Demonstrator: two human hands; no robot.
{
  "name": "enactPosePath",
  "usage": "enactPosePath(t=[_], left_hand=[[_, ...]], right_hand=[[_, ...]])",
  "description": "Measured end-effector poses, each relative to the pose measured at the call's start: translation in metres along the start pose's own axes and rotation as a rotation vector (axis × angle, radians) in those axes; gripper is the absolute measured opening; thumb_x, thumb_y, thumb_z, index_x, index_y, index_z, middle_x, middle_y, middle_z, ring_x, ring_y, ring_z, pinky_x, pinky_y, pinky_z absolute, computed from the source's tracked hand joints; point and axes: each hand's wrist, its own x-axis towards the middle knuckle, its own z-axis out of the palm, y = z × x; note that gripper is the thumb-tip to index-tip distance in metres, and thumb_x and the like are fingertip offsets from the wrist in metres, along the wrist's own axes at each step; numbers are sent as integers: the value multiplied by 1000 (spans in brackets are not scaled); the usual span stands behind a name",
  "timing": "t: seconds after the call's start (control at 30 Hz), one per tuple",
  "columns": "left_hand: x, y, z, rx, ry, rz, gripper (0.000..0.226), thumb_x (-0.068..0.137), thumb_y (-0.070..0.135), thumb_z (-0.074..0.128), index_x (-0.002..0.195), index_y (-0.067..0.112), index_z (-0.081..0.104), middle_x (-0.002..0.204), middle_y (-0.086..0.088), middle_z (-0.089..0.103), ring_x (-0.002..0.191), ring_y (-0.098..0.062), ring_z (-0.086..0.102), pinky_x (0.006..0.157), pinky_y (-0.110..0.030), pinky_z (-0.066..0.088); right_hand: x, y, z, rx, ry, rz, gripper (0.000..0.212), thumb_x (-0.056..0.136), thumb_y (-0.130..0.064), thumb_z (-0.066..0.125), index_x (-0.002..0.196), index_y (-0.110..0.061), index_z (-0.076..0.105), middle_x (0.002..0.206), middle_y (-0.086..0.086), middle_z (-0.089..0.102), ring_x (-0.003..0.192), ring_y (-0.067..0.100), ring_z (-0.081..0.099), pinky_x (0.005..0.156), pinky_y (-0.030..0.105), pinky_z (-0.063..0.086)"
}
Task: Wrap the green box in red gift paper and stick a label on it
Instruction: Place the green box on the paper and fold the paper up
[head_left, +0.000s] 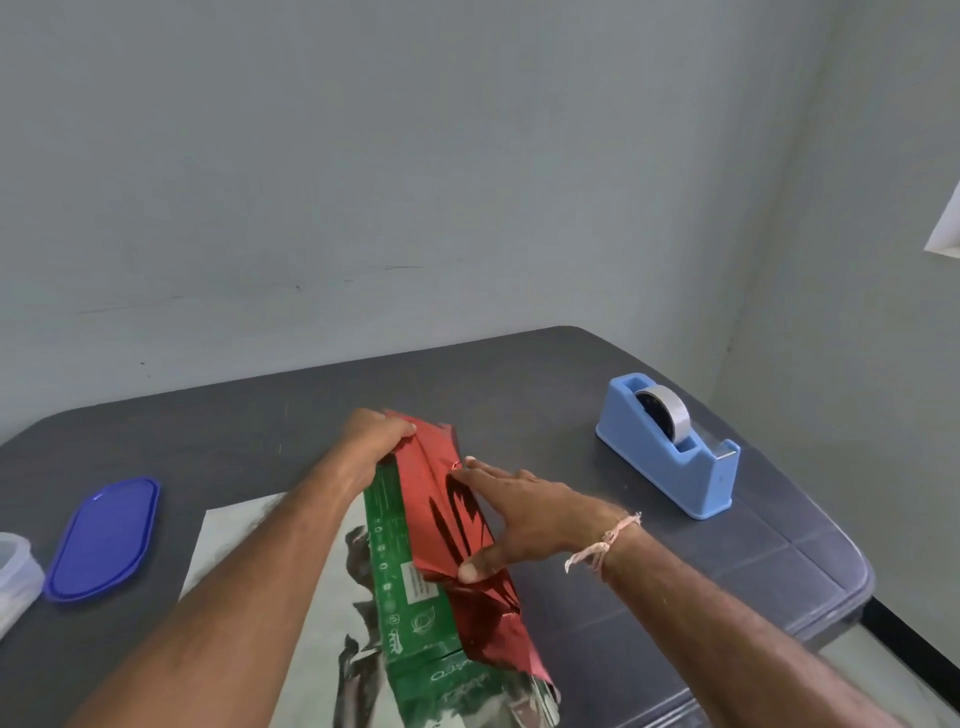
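Green box (397, 613) half-covered by red paper (436, 470); left hand (376, 434) pinches paper, right hand (519, 512) presses flat.

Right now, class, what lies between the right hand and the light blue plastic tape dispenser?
Nothing: in the head view, only bare dark grey tabletop separates the right hand from the light blue plastic tape dispenser.

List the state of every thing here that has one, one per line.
green box: partly covered, green side still showing.
red gift paper: one flap folded over the box.
left hand: grips the paper's far end.
right hand: flat, pressing the paper down.
tape dispenser: upright, roll loaded.
blue lid: lying flat.
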Motion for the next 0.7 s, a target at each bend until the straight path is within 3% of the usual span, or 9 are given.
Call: enactPosePath(t=[0.17,0.27,0.37,0.47,0.53,0.6,0.7], left_hand=[[4,-21,2,-192,52,-67,9,94,4,66,85,5,64,74,-8,57,62,-16,50,54,-27,39],[5,-34,7,-247,60,-65,19,96,5,66,77,8,64,72,-8,60,62,-18,54,57,-28,41],[9,-44,9,-301,55,-43,12,96,8,67,85,5,70,76,-8,66,67,-22,61,64,-29,50],[9,-47,9,-260,97,46,13,94,24,72,90,12,69,94,-9,70,88,-26,67,86,-43,57],[-7,-49,4,-40,244,150,37,84,47,75,106,21,59,113,0,61,103,-21,61,97,-46,51],[-37,-52,-2,112,305,291,57,78,54,77,124,32,52,128,4,47,116,-17,50,100,-45,44],[-77,-70,-8,97,77,367,59,76,48,82,129,44,56,161,-7,25,150,-20,27,117,-42,31]], right_hand=[[3,5,4,57,-13,-15,122,70,-71,76,159,-43,-2,169,-18,-8,157,30,6,124,59,15],[1,9,9,114,-2,-69,122,67,-74,75,158,-46,-2,168,-20,-10,158,24,3,126,53,14],[-7,8,12,168,-22,-102,118,73,-64,80,160,-43,2,168,-19,-11,157,14,3,127,40,10],[-15,2,14,183,-22,-96,119,73,-62,80,161,-41,3,168,-15,-13,157,15,1,128,43,10],[-18,-4,14,168,-8,-78,120,73,-63,80,161,-40,3,169,-11,-14,157,17,0,128,45,10],[-18,-7,15,154,6,-65,121,72,-63,81,162,-38,4,169,-9,-14,157,19,-1,128,44,10],[-24,-12,16,184,23,-65,117,74,-60,81,162,-36,8,170,-7,-13,157,17,2,127,36,10]])
